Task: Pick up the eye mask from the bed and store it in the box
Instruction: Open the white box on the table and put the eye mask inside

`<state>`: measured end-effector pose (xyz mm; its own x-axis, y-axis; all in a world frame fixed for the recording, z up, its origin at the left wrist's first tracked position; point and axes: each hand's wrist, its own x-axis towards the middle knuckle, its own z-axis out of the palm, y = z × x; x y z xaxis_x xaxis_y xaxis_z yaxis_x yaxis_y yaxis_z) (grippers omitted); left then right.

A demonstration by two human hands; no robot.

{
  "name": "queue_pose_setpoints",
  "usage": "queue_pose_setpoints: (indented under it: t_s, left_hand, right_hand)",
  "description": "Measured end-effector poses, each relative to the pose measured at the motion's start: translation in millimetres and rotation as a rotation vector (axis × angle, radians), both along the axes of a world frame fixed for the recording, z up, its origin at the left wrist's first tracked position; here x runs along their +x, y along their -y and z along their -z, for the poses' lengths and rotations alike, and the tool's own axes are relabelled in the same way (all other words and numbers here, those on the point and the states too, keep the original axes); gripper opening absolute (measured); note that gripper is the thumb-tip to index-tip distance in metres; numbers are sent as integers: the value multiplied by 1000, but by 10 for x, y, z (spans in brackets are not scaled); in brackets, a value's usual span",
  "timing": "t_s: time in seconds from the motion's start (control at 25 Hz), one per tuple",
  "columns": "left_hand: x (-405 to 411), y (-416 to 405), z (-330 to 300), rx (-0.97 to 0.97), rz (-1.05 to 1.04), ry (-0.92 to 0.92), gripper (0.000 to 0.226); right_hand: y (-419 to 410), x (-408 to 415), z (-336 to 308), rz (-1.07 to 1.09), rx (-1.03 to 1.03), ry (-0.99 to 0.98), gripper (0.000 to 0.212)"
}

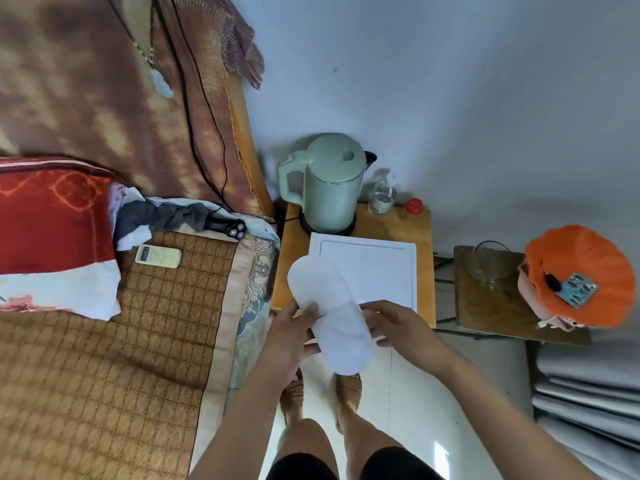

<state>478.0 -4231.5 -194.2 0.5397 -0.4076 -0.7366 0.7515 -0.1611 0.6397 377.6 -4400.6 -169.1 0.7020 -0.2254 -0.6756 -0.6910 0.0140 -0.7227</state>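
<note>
A white eye mask (329, 313), long and rounded at both ends, hangs in the air between the bed and the bedside table. My left hand (294, 336) grips its left edge near the middle, thumb on top. My right hand (398, 325) pinches its right edge. Behind the mask, a flat white box (381, 268) with its lid shut lies on the yellow bedside table (424, 230). The mask's upper end overlaps the box's front left corner in view.
A pale green kettle (325, 183), a small clear bottle (381, 197) and a red ball (414, 206) stand behind the box. The bed (104, 358) on the left holds a remote (158, 256), a shaver (230, 228) and a red pillow (52, 216). An orange fan (581, 275) sits on a stool at right.
</note>
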Motion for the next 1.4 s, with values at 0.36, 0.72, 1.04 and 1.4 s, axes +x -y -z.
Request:
queue_pose_setpoints:
  t_s: [0.36, 0.72, 1.04, 1.4]
  left_hand:
    - [672, 177, 843, 73, 149, 129, 58]
    - [1040, 193, 1291, 220, 264, 421, 34]
    - [1090, 401, 1530, 199, 318, 304, 13]
    - [1163, 357, 2071, 392, 274, 375, 44]
  right_hand:
    - [-14, 830, 840, 165, 22, -2, 25]
    - [-26, 1123, 1213, 185, -60, 35, 8]
    - [73, 1105, 1500, 240, 27, -5, 44]
    - [179, 1197, 1980, 578, -167, -105, 38]
